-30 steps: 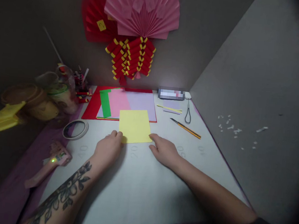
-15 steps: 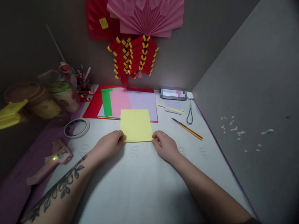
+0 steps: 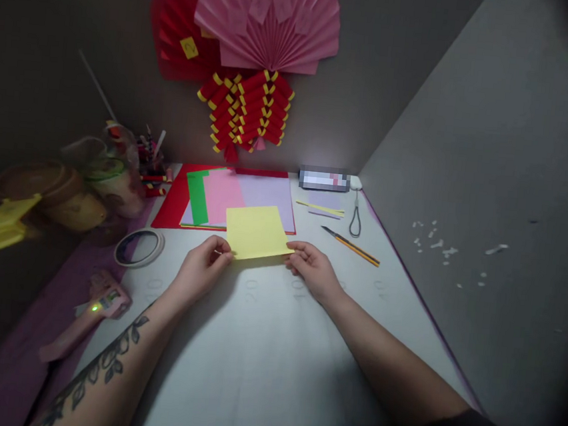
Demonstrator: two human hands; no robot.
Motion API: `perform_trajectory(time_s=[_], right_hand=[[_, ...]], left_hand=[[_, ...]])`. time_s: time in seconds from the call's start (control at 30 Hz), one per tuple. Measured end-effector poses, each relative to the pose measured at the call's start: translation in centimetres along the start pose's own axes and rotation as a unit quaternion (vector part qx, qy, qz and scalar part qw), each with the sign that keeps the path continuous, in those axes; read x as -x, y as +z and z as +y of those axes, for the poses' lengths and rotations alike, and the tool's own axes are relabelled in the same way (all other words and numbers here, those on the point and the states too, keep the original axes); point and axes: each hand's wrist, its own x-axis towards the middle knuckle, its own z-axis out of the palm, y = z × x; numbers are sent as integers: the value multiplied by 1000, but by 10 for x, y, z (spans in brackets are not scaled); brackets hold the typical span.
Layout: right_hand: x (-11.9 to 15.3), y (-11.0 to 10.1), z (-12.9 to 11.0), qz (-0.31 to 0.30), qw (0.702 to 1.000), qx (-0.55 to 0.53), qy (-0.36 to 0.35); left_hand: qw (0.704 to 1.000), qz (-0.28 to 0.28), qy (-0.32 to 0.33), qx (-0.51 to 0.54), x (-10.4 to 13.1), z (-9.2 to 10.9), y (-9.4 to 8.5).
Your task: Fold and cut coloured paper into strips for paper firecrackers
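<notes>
- The table (image 3: 250, 357) stretches out bare on the near side of the yellow sheet; the left forearm and right forearm cross it from either side.
- Nearer than the yellow sheet and well to its left lies a pink glue gun (image 3: 85, 321), its small green light lit. If it is hot, an outward swing of the left forearm could bring skin against it.
- The left hand (image 3: 206, 266) pinches the near left corner of the yellow sheet between thumb and fingers.
- The right hand (image 3: 313, 273) grips the near right corner likewise, thumb below and fingers on top.
- The yellow sheet (image 3: 257, 230) itself spans the gap between the hands, its near edge seemingly raised and its far part over the paper pile. Uneven pulling could crease or skew it; a hard pinch could dent the corners.
- Left of the yellow sheet, apart from it, sits a roll of tape (image 3: 160, 248); a sideways sweep of the left hand might knock it.
- Right of the yellow sheet lies a knife (image 3: 355, 248), its blade pointing towards the pile side. Reaching carelessly past the sheet could nick the right hand.
- Just beyond the yellow sheet is the paper pile (image 3: 270, 198); dragging the sheet might shift its loose top pieces.
</notes>
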Motion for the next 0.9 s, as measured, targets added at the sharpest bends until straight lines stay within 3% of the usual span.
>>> perform_trajectory(time_s=[0.37,0.9], right_hand=[[0,2,-2,18,999,-30,-21],[2,2,-7,44,996,-72,-22]], left_hand=[[991,25,-10,128,-2,-4,8],[946,40,-113,301,-5,-4,13]])
